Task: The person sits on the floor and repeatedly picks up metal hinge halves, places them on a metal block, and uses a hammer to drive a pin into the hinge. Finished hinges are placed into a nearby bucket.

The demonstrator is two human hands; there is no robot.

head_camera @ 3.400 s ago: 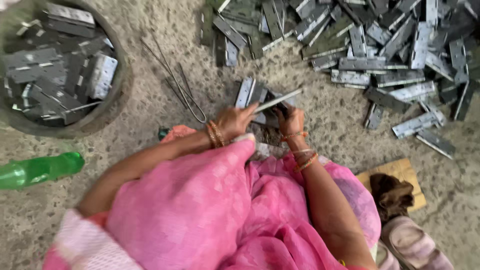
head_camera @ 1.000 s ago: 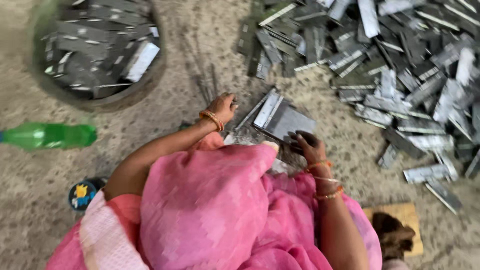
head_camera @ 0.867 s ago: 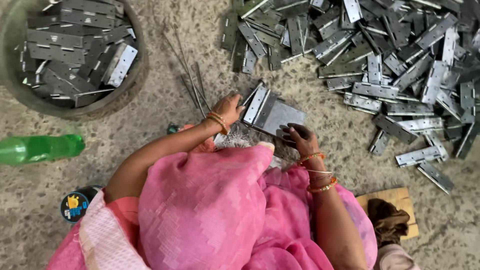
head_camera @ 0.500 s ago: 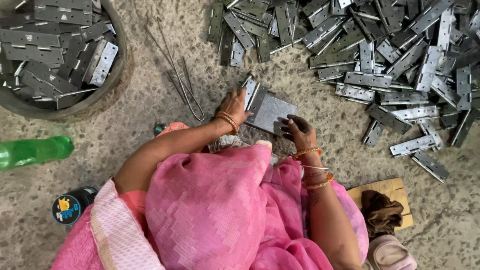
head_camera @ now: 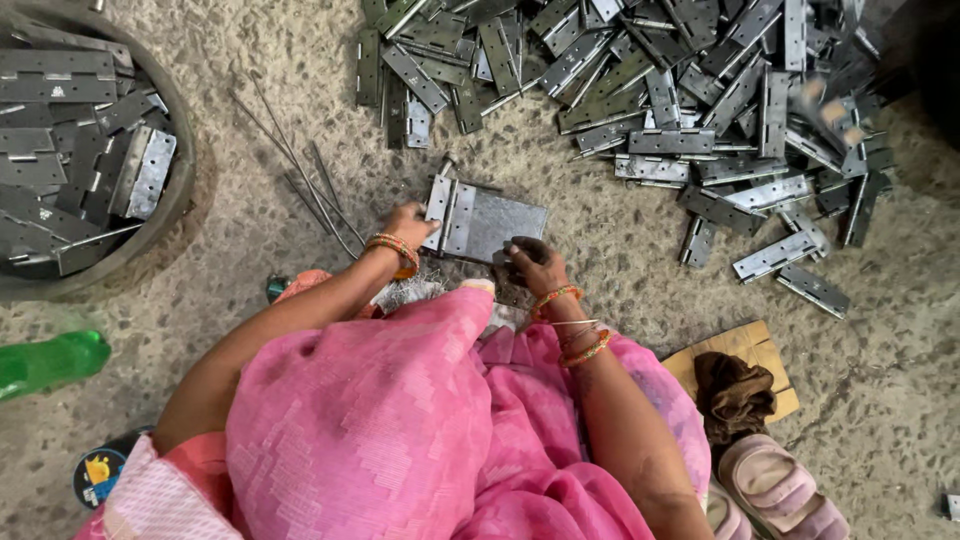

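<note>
Near the middle of the gritty concrete floor (head_camera: 620, 270), a flat grey metal hinge plate (head_camera: 487, 222) lies open, its knuckled barrel running down its left part; the left hand (head_camera: 405, 226) rests at the hinge's nine o'clock edge, fingers curled narrowly against the leaf beside the barrel and touching it, though whether they pinch it cannot be told; the right hand (head_camera: 533, 264) sits at the hinge's five o'clock corner, fingers bent close together over the plate's lower rim, dark with grime, and what lies under them is hidden; both wrists carry orange and gold bangles (head_camera: 395, 250); a bundle of thin straight steel rods (head_camera: 300, 175) lies on the floor at ten o'clock from the left hand, just beside it; a wide heap of loose grey metal hinges (head_camera: 660, 100) spreads from twelve to two o'clock, well apart from the hands; a round shallow metal tub (head_camera: 178, 180) filled with stacked hinges sits at nine to ten o'clock; a green plastic bottle (head_camera: 50, 362) lies on its side at eight o'clock; a pink draped cloth garment (head_camera: 400, 420) covers the person's lap at six o'clock; a brown crumpled rag (head_camera: 735, 392) rests on a flat piece of tan cardboard (head_camera: 745, 350) at four o'clock, with a pale pink sandal (head_camera: 775, 485) just below it.
</note>
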